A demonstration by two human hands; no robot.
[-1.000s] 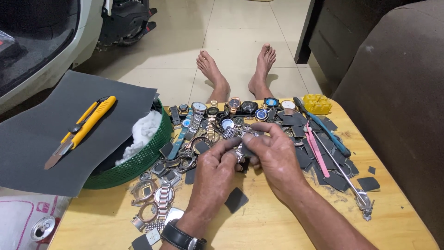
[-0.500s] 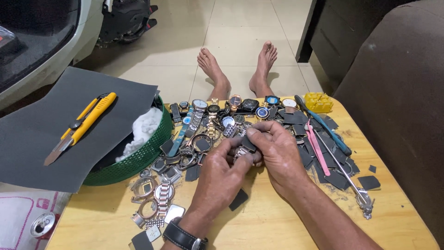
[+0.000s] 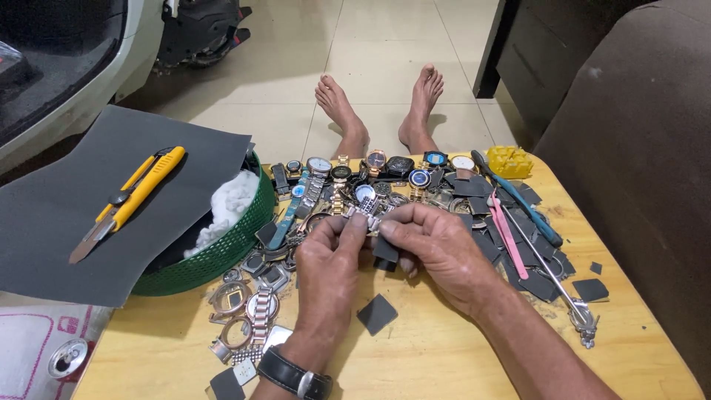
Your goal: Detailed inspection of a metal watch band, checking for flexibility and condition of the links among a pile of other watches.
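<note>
Both forearms are bare, with no sleeves. The left hand (image 3: 331,255) has a black-strapped wristwatch (image 3: 295,374) with a silver buckle at its wrist. The right hand (image 3: 437,248) is bare. Both feet (image 3: 381,104) are unshod.
</note>
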